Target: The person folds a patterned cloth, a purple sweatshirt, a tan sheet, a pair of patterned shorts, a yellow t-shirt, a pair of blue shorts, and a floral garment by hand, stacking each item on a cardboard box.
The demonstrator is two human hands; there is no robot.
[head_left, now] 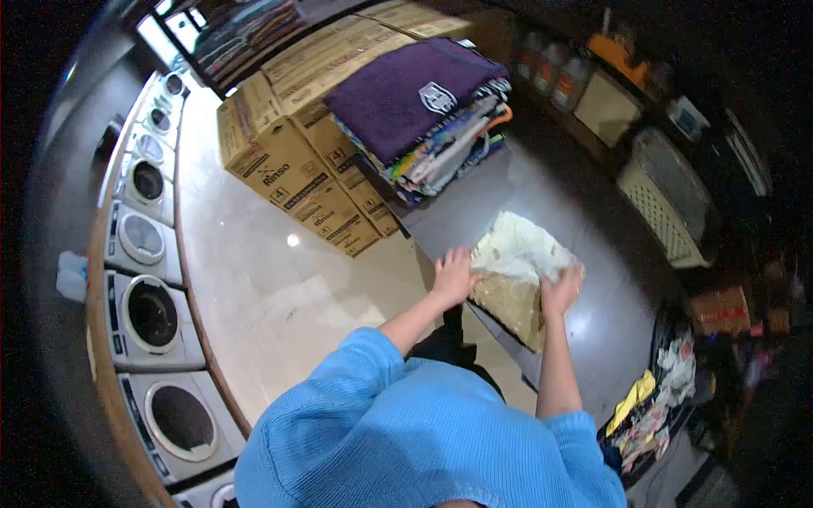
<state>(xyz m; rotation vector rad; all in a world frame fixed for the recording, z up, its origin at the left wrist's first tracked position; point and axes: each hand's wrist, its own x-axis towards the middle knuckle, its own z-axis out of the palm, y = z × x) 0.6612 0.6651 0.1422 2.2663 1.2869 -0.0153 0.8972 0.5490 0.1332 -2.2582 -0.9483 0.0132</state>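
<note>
A pale cream and tan cloth [517, 262] lies flat and partly folded on the grey table [605, 288], near its front edge. At the cloth's left edge is my left hand [455, 276], its fingers spread and resting on the fabric. On the right side of the cloth lies my right hand [561, 290], slightly blurred, with its fingers apart over the fabric. Beyond the cloth stands a stack of folded clothes [449, 157], topped by a dark purple garment [402, 93] with a white emblem.
Cardboard boxes [292, 169] are stacked left of the table. A row of front-loading machines [151, 313] lines the far left. At the right are a cream basket [660, 207], bottles [550, 72] on a shelf and a clothes pile [656, 406].
</note>
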